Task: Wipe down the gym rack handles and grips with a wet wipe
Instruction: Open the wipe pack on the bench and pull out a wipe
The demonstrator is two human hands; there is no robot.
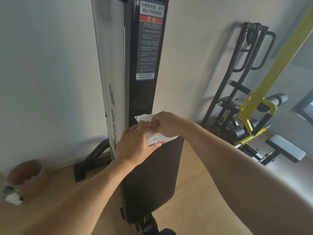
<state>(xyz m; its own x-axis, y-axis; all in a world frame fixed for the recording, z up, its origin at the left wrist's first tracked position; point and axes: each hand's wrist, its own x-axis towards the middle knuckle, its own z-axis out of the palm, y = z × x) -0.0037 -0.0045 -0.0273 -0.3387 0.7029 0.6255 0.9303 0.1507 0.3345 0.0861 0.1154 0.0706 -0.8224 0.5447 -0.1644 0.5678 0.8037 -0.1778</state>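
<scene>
Both hands' fingers (pixel 153 123) clasp the wipes pack (pixel 158 139).

White wipes pack (pixel 156 139) (red logo), black bench pad (pixel 152 180), yellow-and-black rack (pixel 250 106), pale wood floor (pixel 189 192), red-banded warning label (pixel 149 39).

White walls (pixel 42 65), wooden floor (pixel 194 184), window (pixel 306 109) at right.
</scene>
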